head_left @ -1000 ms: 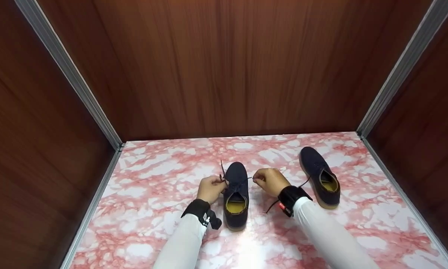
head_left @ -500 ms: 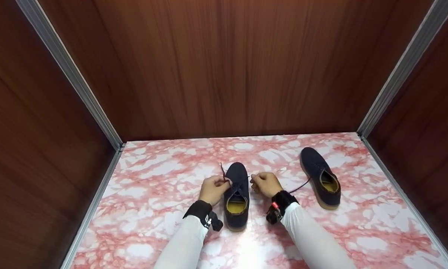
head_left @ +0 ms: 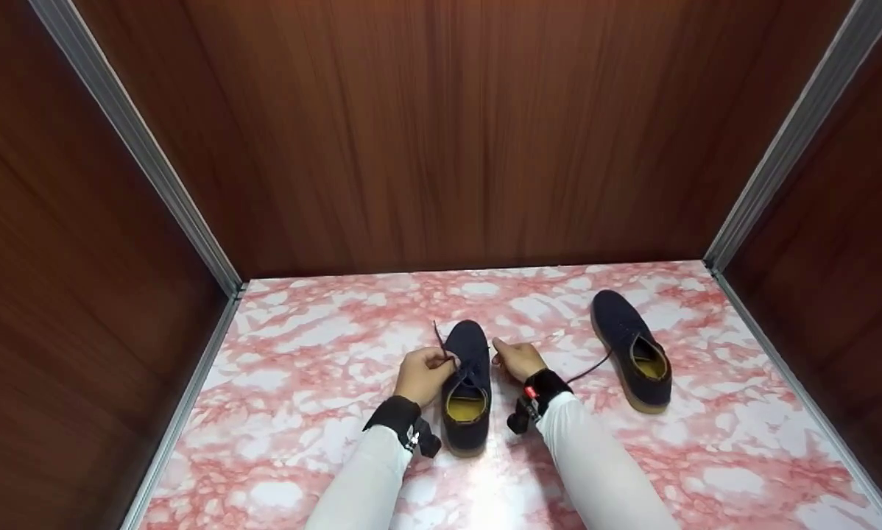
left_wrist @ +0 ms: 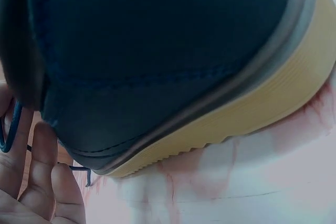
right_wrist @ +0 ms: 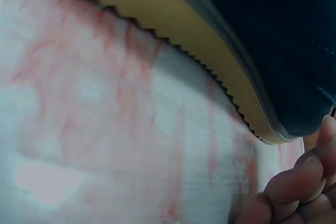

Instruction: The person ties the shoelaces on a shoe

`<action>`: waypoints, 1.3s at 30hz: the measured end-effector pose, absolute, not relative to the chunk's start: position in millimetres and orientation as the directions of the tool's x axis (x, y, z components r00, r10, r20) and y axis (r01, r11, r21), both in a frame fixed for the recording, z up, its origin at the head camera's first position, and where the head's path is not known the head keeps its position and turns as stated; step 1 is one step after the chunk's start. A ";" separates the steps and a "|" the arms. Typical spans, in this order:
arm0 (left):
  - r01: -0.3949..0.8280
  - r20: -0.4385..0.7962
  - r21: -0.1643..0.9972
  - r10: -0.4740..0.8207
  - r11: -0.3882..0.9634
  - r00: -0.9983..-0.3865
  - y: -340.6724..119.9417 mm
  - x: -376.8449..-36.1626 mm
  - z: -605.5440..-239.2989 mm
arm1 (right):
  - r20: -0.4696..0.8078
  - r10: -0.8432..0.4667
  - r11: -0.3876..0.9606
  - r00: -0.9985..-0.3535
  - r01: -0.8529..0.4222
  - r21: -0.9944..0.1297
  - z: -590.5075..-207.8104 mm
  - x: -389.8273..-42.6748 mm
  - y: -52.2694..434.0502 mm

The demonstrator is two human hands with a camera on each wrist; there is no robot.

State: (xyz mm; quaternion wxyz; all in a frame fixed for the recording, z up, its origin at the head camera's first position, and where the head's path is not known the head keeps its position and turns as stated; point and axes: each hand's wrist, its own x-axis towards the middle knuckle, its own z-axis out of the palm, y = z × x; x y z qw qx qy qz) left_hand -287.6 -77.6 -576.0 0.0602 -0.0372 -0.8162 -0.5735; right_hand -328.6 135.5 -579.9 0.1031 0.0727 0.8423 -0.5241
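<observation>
Near shoe [head_left: 467, 383], navy w/ yellow lining and tan sole, sits centre of the pink marbled tabletop [head_left: 301, 412], toe pointing away from me. I've got my left hand [head_left: 420, 375] tight against its left side, fingers curled, pinching the lace [head_left: 439, 340]; left wrist cam shows a bit of dark lace running past the fingers [left_wrist: 44, 177]. Right hand [head_left: 518, 359] is pressed up by the shoe's right side, fingers bent in; looks like it's nipping the other lace end, but can't tell for sure. Right wrist cam just gives me sole edge and knuckles. Second shoe [head_left: 634, 350] lies well apart to the right, angled, lace trailing out. Brown wood-look walls [head_left: 441, 132] box in the table.
</observation>
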 end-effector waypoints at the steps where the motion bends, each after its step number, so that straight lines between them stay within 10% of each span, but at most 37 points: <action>1: 0.134 0.145 0.930 -0.005 0.343 -0.989 -76.9 -287.4 -575.9 | -0.261 0.018 0.452 -0.965 0.240 -0.859 -579.5 -329.6 135.1; 26: 0.114 0.123 0.927 -0.002 0.359 -0.992 -71.8 -284.4 -575.8 | -0.323 -0.017 0.457 -0.946 0.280 -0.844 -580.4 -332.9 134.3; 39: 0.112 0.128 0.930 -0.023 0.349 -0.992 -76.2 -284.0 -575.1 | -0.343 -0.014 -0.073 -0.939 0.343 -0.937 -576.1 -316.8 137.7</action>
